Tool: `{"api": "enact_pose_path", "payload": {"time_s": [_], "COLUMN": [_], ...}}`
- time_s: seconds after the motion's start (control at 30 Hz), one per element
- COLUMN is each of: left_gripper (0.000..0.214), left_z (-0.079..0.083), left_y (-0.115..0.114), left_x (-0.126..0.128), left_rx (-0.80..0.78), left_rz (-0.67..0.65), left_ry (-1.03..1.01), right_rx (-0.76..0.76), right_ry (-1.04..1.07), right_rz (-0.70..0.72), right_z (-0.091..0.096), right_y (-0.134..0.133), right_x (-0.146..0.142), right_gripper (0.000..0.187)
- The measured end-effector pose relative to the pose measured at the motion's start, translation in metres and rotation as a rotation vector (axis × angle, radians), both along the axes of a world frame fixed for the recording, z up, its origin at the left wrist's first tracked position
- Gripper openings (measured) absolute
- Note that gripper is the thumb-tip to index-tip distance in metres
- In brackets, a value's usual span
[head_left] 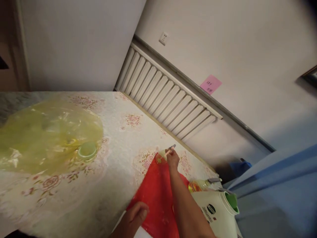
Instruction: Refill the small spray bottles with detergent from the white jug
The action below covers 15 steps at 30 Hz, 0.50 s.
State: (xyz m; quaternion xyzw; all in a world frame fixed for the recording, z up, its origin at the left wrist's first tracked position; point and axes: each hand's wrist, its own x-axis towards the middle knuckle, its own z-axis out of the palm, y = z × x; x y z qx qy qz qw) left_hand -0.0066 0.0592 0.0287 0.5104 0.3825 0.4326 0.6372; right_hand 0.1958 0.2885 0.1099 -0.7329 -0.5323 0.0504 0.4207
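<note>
A red sheet (158, 195) with a gold pattern at its far corner lies on the flowered tablecloth (116, 185). Over that far corner, my right hand (172, 160) is closed around a slim pale stick (168, 152) with a dark end, too small to name exactly. My right forearm crosses the sheet and hides part of it. My left hand (135, 216) rests at the sheet's near left edge, fingers loosely bent with the thumb apart. Something white (142, 233) shows beneath the sheet near that hand.
A crumpled yellow plastic bag (52, 138) lies at left with a pale green round lid (87, 150). To the right stand a white jug (218, 211) with a green mouth and a glass jar (195, 185). A radiator (163, 92) and blue curtain (277, 195) border the table.
</note>
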Motion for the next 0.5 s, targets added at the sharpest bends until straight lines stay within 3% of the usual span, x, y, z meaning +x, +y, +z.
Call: {"api": "enact_pose_path", "payload": {"time_s": [0.2,0.3,0.4,0.5], "left_gripper": [0.031,0.040,0.056,0.069], "left_z": [-0.002,0.000,0.003,0.004], "left_y": [0.003,0.006,0.009,0.015], "left_x": [0.003,0.003,0.001,-0.001], "left_rx": [-0.016,-0.137,-0.345,-0.423], "left_rz": [0.013,-0.022,-0.072,-0.105], "left_ry": [-0.059,-0.207,-0.458,-0.658], "right_rx": [0.128,0.183,0.207,0.222], "right_ry": [0.021,0.051,0.071,0.051], "right_rz": [-0.093,-0.074,0.004,0.087], "right_z": [0.030,0.049,0.061,0.065], "right_y": [-0.009,-0.019,-0.042,-0.082], "right_x": [-0.004,-0.006,-0.011,-0.019], "right_gripper": [0.045,0.049,0.049,0.043]}}
